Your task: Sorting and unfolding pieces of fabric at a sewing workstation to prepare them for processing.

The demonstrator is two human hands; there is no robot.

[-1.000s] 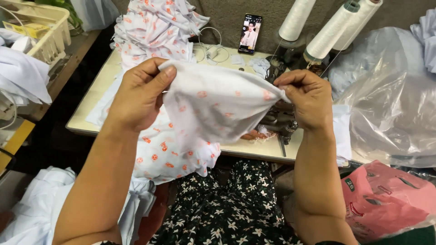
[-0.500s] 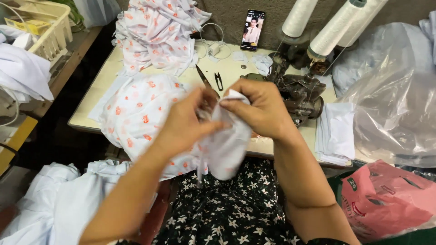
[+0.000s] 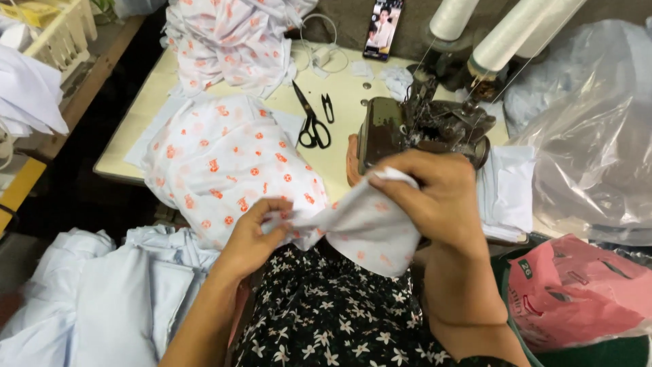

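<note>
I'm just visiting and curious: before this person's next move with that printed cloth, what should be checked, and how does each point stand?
1. Left hand grips the printed cloth: ok.
2. Right hand pinches its upper edge: ok.
3. Scissors lie on the table, away from both hands: ok.
4. Sewing machine close behind the right hand; needle area free: cannot tell.
5. Thread cones upright: ok.

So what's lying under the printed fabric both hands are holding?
Under the printed fabric, held by the left hand and right hand, a black floral garment shows. The table edge there is covered.
</note>
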